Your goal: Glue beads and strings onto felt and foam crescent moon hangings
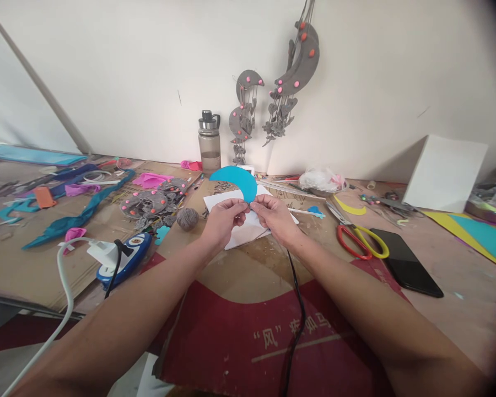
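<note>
Just above the cardboard, a blue crescent-shaped cutout [238, 179] is held up, its curved back toward the top. Its lower right tip is pinched between the fingertips of my left hand [228, 216] and my right hand [274, 216], which almost touch. Beneath them lies a white sheet [248, 234], partly covered by the hands. A ball of grey yarn [187, 219] rests left of my left hand. To the right of my right hand is a small blue cutout [315, 212] near a thin white stick.
Red-and-yellow-handled scissors [357, 234] and a black phone [407, 262] lie on the right. A blue power strip [126, 259] sits left, with cables. A bottle [209, 142] stands at the wall beneath hanging grey moon ornaments [300, 66]. A black cord [297, 309] crosses the front.
</note>
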Tool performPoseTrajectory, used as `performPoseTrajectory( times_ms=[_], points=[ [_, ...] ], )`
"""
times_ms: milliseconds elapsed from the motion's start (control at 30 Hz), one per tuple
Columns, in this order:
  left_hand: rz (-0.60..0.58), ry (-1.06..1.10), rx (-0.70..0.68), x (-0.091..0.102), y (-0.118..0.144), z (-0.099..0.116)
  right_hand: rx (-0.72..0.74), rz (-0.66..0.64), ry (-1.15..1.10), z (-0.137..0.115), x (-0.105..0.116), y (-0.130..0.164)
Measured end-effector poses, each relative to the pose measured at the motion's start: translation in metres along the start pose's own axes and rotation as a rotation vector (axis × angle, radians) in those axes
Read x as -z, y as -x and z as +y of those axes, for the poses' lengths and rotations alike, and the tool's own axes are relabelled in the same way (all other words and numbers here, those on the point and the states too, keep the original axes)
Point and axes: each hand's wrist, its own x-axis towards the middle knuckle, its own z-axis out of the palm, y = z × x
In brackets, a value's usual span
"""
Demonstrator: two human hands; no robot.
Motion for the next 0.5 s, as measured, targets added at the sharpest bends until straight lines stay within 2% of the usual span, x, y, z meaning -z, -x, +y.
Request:
performPoseTrajectory(
  times_ms=[167,300,400,500],
  points=[
    [0.001,0.000,0.038,0.002,-0.001,0.000,0.000,-0.012,0.001,0.002,-0.003,0.000],
    [-0.100,0.086,0.159,0.008,-0.007,-0.001,-0.092,0.025,-0.109,0.001,-0.002,0.001],
    [-0.136,0.141,0.235,0.012,-0.011,-0.003,-0.154,0.003,-0.212,0.000,0.000,0.001],
    [-0.128,0.059,0.204,0.015,-0.011,-0.003,-0.179,0.002,-0.245,0.000,0.002,0.000]
  ],
)
